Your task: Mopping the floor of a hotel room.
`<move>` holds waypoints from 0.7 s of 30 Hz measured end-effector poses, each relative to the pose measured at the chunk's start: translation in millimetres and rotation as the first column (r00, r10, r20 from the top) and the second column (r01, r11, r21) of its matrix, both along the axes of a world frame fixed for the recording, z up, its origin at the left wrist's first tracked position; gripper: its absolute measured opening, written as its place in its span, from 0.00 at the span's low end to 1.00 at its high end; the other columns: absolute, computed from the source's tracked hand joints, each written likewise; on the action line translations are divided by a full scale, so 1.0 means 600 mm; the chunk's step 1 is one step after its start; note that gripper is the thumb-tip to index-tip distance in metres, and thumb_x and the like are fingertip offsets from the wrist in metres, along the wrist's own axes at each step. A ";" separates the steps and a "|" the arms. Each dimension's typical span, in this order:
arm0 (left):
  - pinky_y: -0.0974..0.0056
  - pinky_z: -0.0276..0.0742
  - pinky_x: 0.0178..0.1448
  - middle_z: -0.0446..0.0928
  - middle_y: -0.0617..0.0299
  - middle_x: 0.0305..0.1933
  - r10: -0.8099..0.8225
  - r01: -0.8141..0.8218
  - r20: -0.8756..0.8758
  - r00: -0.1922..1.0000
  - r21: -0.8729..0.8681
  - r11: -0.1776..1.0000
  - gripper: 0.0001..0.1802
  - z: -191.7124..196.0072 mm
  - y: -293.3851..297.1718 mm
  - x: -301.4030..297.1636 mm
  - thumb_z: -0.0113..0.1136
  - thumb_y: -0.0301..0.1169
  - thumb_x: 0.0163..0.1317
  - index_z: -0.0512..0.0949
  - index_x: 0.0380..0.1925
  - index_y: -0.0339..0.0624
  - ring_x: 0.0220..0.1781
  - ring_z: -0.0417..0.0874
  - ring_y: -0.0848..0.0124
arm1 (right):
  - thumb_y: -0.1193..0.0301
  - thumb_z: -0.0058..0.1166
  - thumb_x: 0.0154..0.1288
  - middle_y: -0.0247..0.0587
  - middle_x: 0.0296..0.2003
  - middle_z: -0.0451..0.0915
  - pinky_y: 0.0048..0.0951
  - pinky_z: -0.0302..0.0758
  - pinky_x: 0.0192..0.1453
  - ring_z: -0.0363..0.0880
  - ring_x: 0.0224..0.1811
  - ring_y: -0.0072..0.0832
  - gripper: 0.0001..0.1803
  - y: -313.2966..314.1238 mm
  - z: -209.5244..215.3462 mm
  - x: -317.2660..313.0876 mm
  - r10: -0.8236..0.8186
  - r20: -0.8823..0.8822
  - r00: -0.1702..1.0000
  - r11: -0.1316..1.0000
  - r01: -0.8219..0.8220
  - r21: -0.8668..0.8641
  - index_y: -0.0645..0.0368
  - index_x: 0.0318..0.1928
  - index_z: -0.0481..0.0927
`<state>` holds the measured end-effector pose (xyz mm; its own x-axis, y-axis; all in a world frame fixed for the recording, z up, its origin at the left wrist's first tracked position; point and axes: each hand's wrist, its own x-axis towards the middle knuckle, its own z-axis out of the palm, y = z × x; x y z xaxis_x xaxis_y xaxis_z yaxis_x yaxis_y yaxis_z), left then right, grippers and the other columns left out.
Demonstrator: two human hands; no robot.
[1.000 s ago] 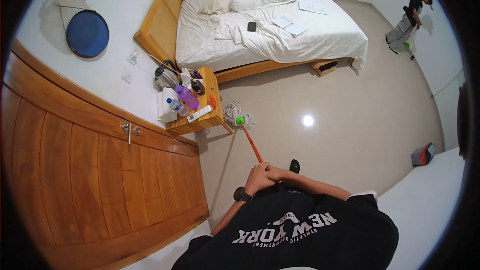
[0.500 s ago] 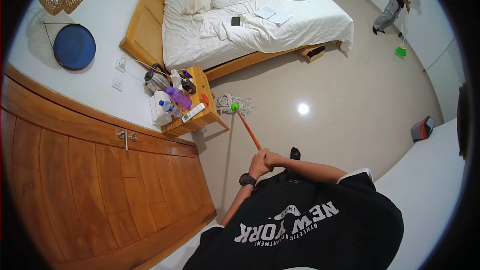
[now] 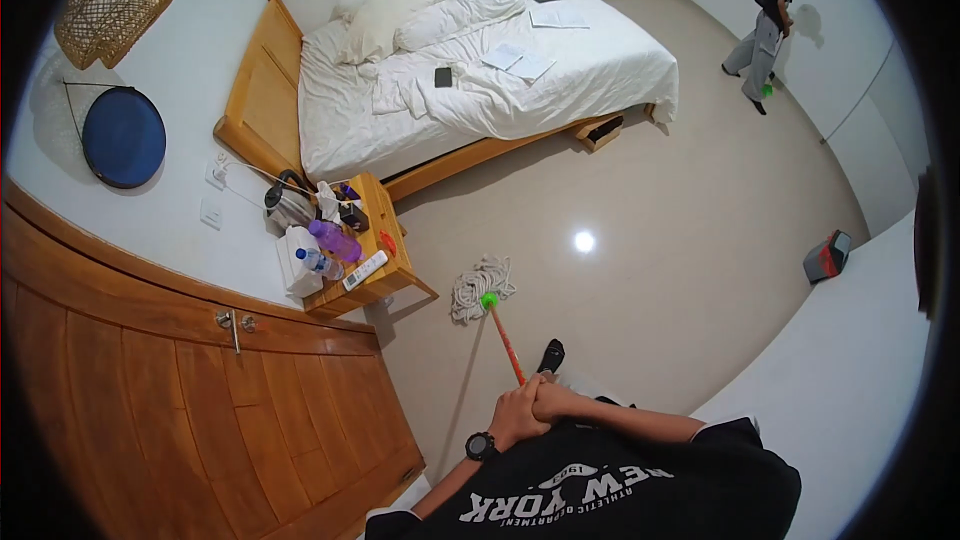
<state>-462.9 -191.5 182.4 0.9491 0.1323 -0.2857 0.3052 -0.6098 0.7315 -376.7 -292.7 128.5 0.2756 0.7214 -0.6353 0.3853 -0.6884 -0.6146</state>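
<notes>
Both of my hands are closed around the red handle of a string mop (image 3: 507, 344), close to my body. My left hand (image 3: 513, 412), with a black watch at its wrist, lies against my right hand (image 3: 556, 402); part of its fingers is covered. The grey-white mop head (image 3: 483, 288), with its green socket, rests spread on the beige tiled floor, to the right of the wooden nightstand (image 3: 370, 290) and apart from it. One of my feet in a black sock (image 3: 551, 356) stands just beyond my hands.
A bed with white sheets (image 3: 600, 50) stands ahead, an open box (image 3: 600, 132) beside its base. Bottles and a kettle (image 3: 288, 202) crowd the nightstand. At left is a wooden door (image 3: 200, 390); at right, a grey-red object (image 3: 827, 257). Another person (image 3: 770, 30) stands far right with a green broom.
The mop head has come back toward me, away from the nightstand, and my hands have drawn nearer my body. The other person has stepped and turned, the broom now mostly behind the legs.
</notes>
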 end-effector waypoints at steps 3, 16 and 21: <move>0.48 0.76 0.49 0.79 0.43 0.43 0.054 -0.054 0.033 0.998 -0.004 0.999 0.35 -0.043 0.009 0.006 0.69 0.36 0.40 0.66 0.51 0.46 0.46 0.79 0.43 | 0.67 0.48 0.55 0.57 0.40 0.83 0.48 0.77 0.50 0.82 0.46 0.50 0.18 0.030 0.011 0.036 0.193 0.008 0.981 0.981 -0.193 -0.011 0.65 0.42 0.81; 0.52 0.77 0.48 0.79 0.45 0.41 0.219 -0.214 0.000 0.976 -0.213 0.953 0.38 -0.009 0.078 0.080 0.75 0.34 0.36 0.66 0.50 0.45 0.46 0.81 0.44 | 0.68 0.52 0.53 0.59 0.44 0.81 0.46 0.78 0.49 0.82 0.47 0.48 0.21 0.125 0.027 0.105 0.194 -0.073 0.978 0.971 -0.202 -0.128 0.67 0.47 0.78; 0.52 0.77 0.48 0.79 0.45 0.41 0.168 -0.187 -0.094 0.981 -0.250 0.950 0.39 0.024 0.101 0.100 0.74 0.34 0.36 0.65 0.51 0.44 0.47 0.81 0.44 | 0.65 0.48 0.56 0.59 0.45 0.81 0.46 0.77 0.51 0.82 0.48 0.48 0.22 0.128 0.039 0.118 0.164 -0.115 0.980 0.986 -0.167 -0.015 0.66 0.48 0.79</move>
